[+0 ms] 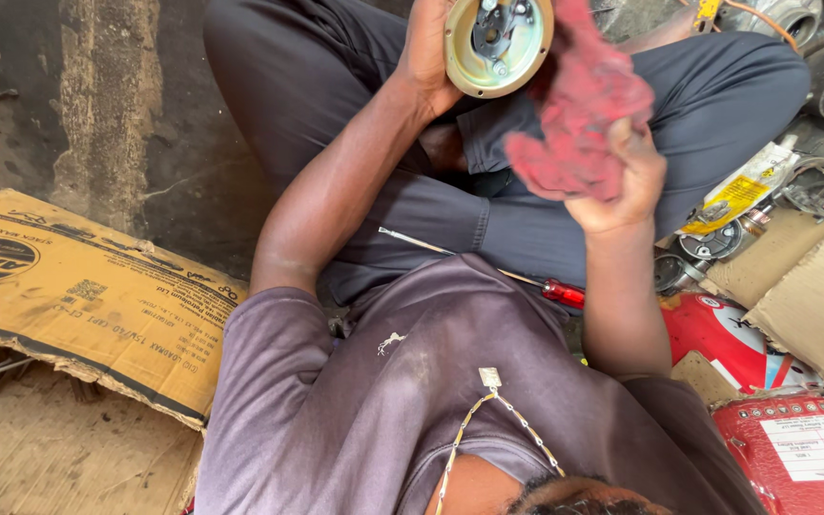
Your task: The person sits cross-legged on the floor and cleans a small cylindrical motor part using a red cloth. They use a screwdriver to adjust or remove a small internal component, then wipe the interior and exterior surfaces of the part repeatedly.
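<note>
While I'm only watching this feed remotely, here's my take, big stuff first: the person sits cross-legged on the floor beside a flattened cardboard box (pixel 78 286), and the work happens above the lap (pixel 545 219), near the top edge of the view. Both forearms reach forward and up from bent elbows. The right hand (pixel 622 181) is bunched around a red rag (pixel 574 114), fingers curled tight into the cloth, and the rag's top touches the side of the disc (pixel 498 38). The left hand (pixel 428 52) grips that round metal disc by its rim with the open face turned toward the camera. The fingers look wrapped round the far edge, though I can't see most of them. It looks like wiping to me. To do it well, I'd keep the rim grip firm, turn the disc rather than the rag, and keep the cloth from snagging on the small bracket and screws inside. A red-handled screwdriver (pixel 488 269) lies across the thigh, well apart from both hands.
</note>
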